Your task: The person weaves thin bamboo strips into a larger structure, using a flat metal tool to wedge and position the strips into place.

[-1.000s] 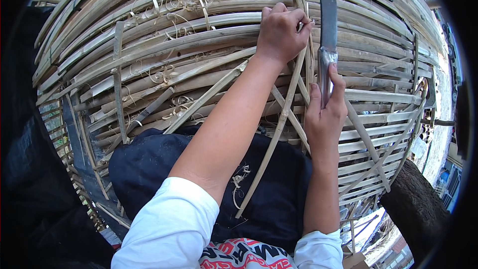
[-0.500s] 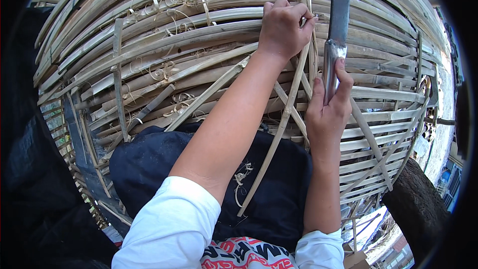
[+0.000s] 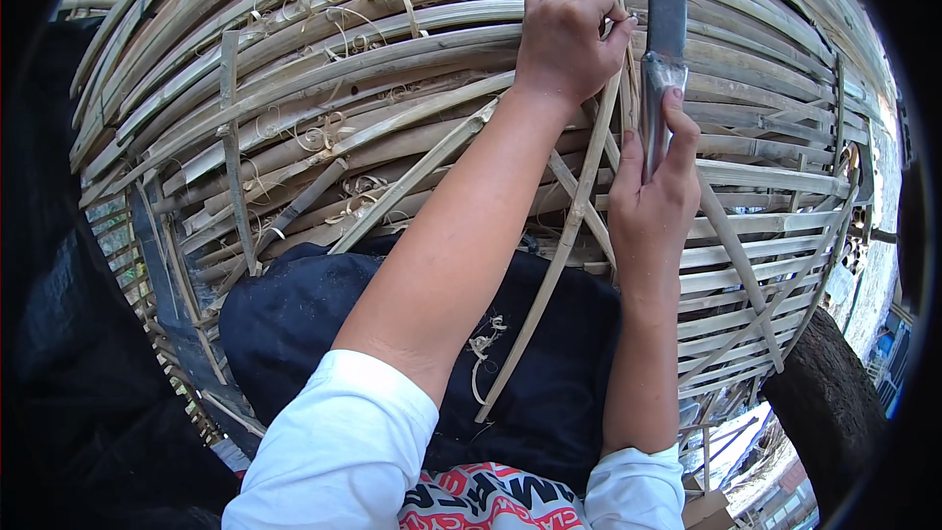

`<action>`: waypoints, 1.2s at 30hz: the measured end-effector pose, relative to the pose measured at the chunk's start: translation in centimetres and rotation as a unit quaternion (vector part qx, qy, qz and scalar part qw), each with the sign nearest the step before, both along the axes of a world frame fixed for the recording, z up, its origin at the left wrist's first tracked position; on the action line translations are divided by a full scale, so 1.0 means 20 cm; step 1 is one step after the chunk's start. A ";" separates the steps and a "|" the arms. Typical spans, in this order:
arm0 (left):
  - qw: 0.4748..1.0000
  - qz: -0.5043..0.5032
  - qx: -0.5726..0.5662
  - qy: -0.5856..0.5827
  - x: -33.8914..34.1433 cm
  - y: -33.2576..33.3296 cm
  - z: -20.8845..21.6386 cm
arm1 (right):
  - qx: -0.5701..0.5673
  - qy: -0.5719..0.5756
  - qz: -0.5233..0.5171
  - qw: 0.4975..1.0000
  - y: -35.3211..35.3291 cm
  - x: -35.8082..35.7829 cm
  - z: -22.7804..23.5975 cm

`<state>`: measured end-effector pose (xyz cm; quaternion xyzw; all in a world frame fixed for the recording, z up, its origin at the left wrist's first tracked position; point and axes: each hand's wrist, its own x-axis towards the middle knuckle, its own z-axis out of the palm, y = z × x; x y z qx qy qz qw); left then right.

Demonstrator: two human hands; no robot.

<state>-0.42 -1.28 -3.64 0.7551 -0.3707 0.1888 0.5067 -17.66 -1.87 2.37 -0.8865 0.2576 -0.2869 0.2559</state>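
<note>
Ahead of me, my left hand (image 3: 571, 44) is closed, thumb and forefinger pinched on something thin and small that I cannot make out. Just right of it, my right hand (image 3: 655, 191) wraps round the metal handle of a large knife (image 3: 667, 5). Its broad dark blade points away from me. A long narrow bamboo strip (image 3: 561, 260) slants from my lap up past the left hand's fingertips, and other thin strips cross it. Dark cloth (image 3: 549, 353) covers my lap, with a few curled shavings (image 3: 481, 345) on it.
Rows of split bamboo slats (image 3: 412, 49) form a wide surface before me, littered with curly shavings (image 3: 329, 137). A second dark-handled tool (image 3: 304, 201) lies on the slats at left. A thick dark log (image 3: 824, 383) stands at lower right. Black sheeting (image 3: 88, 334) hangs at far left.
The knife and my right hand have moved a little farther from me. My left hand has shifted slightly up and right, still pinched. The whole view has moved slightly.
</note>
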 end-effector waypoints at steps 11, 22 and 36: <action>1.000 -0.005 0.002 0.004 0.00 -0.01 0.01 | 0.034 0.035 0.007 0.999 -0.06 0.00 -0.02; 1.000 0.003 0.019 0.010 0.00 -0.01 -0.04 | 0.091 0.128 -0.008 0.988 -0.05 0.00 0.02; 0.998 -0.028 0.031 0.039 -0.02 0.05 0.07 | 0.099 0.161 -0.019 0.982 -0.04 -0.01 0.05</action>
